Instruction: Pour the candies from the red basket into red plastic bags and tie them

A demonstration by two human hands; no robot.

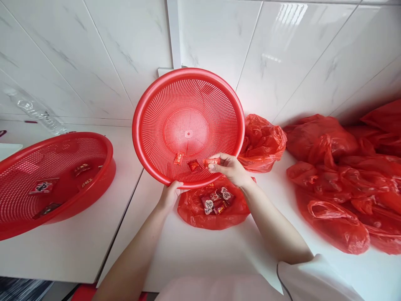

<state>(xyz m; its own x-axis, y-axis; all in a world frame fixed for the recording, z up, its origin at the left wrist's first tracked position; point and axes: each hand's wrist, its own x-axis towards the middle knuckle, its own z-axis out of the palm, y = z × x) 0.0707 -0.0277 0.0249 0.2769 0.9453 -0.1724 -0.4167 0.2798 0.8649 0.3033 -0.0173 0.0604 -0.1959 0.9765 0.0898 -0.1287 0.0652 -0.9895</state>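
Note:
A round red plastic basket (188, 90) with a mesh wall is tilted toward me in the middle. My left hand (171, 193) grips its lower rim, the thumb over the edge and the fingers hidden beneath. Inside the basket's lower right, my right hand (228, 167) pinches a small red wrapped candy (212, 162) between thumb and fingers. Two more small packets, a light red candy (178, 158) and a dark red packet (194, 166), lie in the basket. Below the rim, an opened red plastic bag (216, 223) holds several dark red packets (217, 200) with white labels.
At left stands another red basket (109, 156) with several packets inside. A clear plastic bottle (37, 113) lies behind it. Several red plastic bags (328, 167) are heaped at right, and a bunched red bag (263, 144) sits beside the tilted basket. A tiled wall (213, 33) rises behind.

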